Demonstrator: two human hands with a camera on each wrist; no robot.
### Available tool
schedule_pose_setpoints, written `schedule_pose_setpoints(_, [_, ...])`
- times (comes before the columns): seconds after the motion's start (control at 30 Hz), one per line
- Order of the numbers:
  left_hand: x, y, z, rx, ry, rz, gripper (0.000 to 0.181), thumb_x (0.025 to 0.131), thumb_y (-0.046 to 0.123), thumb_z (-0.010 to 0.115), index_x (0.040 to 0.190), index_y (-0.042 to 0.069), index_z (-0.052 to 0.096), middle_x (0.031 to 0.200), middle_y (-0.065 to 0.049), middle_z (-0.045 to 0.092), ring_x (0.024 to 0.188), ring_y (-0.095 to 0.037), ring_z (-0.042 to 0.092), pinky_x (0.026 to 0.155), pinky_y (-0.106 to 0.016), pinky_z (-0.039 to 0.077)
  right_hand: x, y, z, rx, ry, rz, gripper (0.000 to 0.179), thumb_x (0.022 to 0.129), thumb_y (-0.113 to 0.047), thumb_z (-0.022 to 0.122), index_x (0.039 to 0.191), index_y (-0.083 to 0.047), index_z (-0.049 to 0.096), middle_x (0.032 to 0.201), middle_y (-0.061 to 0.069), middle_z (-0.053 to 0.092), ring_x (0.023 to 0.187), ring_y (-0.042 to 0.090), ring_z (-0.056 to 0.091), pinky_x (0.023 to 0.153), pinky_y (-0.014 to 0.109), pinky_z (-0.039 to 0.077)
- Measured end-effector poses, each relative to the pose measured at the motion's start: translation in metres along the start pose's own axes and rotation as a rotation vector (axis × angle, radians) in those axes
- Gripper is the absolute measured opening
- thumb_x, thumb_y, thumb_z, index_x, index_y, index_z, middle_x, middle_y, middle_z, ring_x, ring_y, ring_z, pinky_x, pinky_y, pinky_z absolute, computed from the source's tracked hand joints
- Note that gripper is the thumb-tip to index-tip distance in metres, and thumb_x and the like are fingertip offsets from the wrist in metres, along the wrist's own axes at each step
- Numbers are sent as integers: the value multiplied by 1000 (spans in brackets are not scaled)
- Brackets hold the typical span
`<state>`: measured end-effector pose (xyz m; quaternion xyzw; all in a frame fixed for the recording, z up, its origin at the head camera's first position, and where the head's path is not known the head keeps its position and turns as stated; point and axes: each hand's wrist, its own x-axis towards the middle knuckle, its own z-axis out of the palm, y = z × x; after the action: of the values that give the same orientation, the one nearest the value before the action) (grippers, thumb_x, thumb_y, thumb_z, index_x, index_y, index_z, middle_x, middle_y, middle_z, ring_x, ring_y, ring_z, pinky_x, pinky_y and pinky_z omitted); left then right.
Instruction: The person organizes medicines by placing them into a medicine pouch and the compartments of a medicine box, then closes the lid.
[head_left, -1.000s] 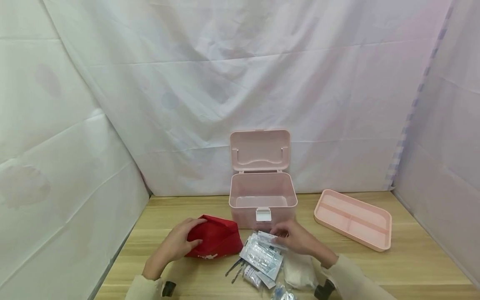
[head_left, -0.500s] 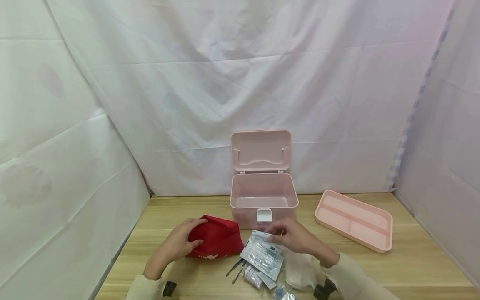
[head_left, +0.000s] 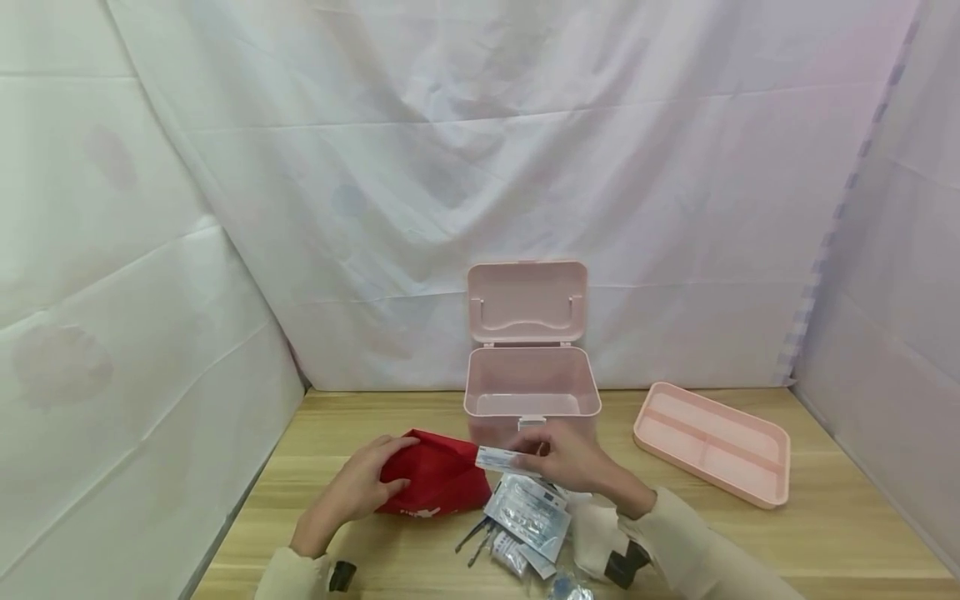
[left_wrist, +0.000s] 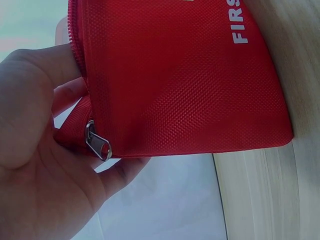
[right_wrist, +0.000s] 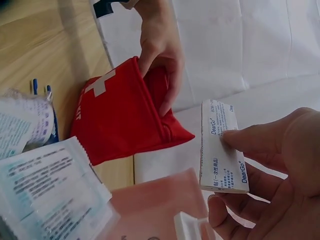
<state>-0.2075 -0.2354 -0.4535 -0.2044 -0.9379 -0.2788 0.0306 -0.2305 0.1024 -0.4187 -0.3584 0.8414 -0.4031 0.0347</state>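
Note:
A red first-aid pouch [head_left: 435,475] with its zipper side gaping rests on the table. My left hand [head_left: 367,479] grips the pouch's upper edge, some fingers inside the opening; the zipper pull [left_wrist: 97,142] shows in the left wrist view. Between thumb and fingers, my right hand [head_left: 566,458] pinches a flat white adhesive bandage packet [right_wrist: 220,147] with blue print. That packet is in the air, just right of the pouch in the head view. Below it lies a pile with a clear-and-white sealed packet [head_left: 528,512], dark tweezers-like tools [head_left: 472,537] and a small bagged roll [head_left: 510,552].
Behind the pile stands a pink box [head_left: 532,383] with its lid raised. A pink divided tray [head_left: 712,442] lies to the right. A white cloth-like bundle [head_left: 596,537] sits beneath my right wrist, and a clear bag [head_left: 570,587] is at the front edge.
My right hand has lifted the bandage packet off the pile and carried it left towards the pouch. The left hand keeps its hold on the pouch. The view has shifted slightly.

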Motion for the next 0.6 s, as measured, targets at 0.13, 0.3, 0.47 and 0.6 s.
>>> schedule_pose_setpoints(0.13, [-1, 0, 0, -3, -4, -10, 55, 82, 3, 79, 133, 10, 59, 117, -5, 62, 104, -23, 61, 82, -40, 58, 10, -6, 5, 13, -8, -9, 13, 90, -14, 71, 101, -16, 77, 86, -12, 71, 73, 2, 56, 67, 23, 50])
schedule_pose_setpoints(0.3, [-1, 0, -1, 16, -4, -13, 56, 82, 5, 79, 134, 11, 59, 117, -5, 62, 104, -23, 60, 83, -41, 57, 22, -13, 9, 35, -4, 2, 15, 91, -12, 70, 102, -18, 77, 87, -11, 72, 74, 5, 57, 69, 27, 51])
schedule_pose_setpoints(0.47, [0, 1, 0, 27, -4, -8, 56, 82, 4, 78, 134, 10, 58, 117, -5, 62, 105, -23, 60, 86, -43, 56, 32, -21, 15, 60, -24, 19, 16, 92, -12, 69, 105, -17, 77, 89, -11, 72, 76, 8, 58, 70, 26, 51])
schedule_pose_setpoints(0.6, [0, 2, 0, 29, -6, -18, 56, 82, 5, 78, 134, 12, 58, 119, -5, 62, 107, -24, 59, 89, -47, 55, 41, -30, 21, 88, -23, 19, 16, 92, -10, 69, 105, -14, 77, 88, -9, 72, 77, 7, 60, 72, 24, 51])
